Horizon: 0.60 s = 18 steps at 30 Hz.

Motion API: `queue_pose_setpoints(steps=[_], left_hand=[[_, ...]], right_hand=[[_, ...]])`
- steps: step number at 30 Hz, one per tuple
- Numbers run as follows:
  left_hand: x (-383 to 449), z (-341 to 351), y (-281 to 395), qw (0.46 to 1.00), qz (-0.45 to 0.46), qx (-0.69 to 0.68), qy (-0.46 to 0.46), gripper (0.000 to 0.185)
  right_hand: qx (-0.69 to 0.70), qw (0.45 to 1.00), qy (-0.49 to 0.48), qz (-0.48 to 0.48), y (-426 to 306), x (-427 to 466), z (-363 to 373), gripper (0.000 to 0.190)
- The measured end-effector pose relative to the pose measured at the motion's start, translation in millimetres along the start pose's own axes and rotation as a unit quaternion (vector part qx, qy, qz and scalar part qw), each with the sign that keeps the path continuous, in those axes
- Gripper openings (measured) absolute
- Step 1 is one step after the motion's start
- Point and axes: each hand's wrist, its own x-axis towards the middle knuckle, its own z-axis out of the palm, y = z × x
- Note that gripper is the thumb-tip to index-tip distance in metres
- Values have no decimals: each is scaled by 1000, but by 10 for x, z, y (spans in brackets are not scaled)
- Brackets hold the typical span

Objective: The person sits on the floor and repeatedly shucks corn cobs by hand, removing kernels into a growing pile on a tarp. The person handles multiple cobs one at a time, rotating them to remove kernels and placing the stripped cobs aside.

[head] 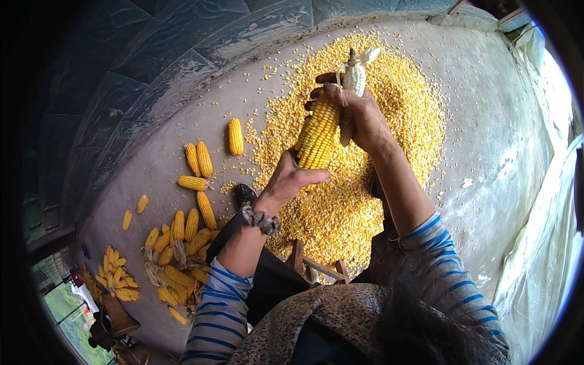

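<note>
Between both hands is a large ear of corn [321, 137] with yellow kernels, tilted over a wide heap of loose corn kernels [410, 100]. Around its lower end my left hand [289, 178] is closed, thumb in front. My right hand [353, 109] grips its upper end and also holds a pale bare corncob [354, 80], with stalk and a bit of husk, against the palm. What the right fingers do behind the ear is partly hidden. A scrunchie [260, 220] circles the left wrist.
Left of the heap lie single ears of corn [235, 137] and a pile of ears with husks [175, 273]. Farther left sits another corn pile [116, 276]. A wooden stool frame [319, 267] stands between the legs. Plastic sheeting [538, 228] hangs at the right; a tiled wall [114, 96] rises upper left.
</note>
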Motion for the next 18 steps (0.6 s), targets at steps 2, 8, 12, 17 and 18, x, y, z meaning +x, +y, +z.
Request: queue_pose_setpoints(steps=[2,8,12,17,18], left_hand=[[41,26,-156,980,51,163,98,38],[-31,108,-142,997,-33,-18,-72,39],[-162,182,-45,933,-141,-265,-200,51],[-176,55,41,953,-83,-214,-196,54],[-168,65,30,971,-66,-179,-144,52]], right_hand=[[-19,1000,-13,20,-8,-33,1,42],[-115,982,141,-55,86,-24,2,12],[38,983,178,4,143,38,7,17],[120,991,41,49,41,16,-145,48],[117,992,34,41,-36,-13,-100,56]])
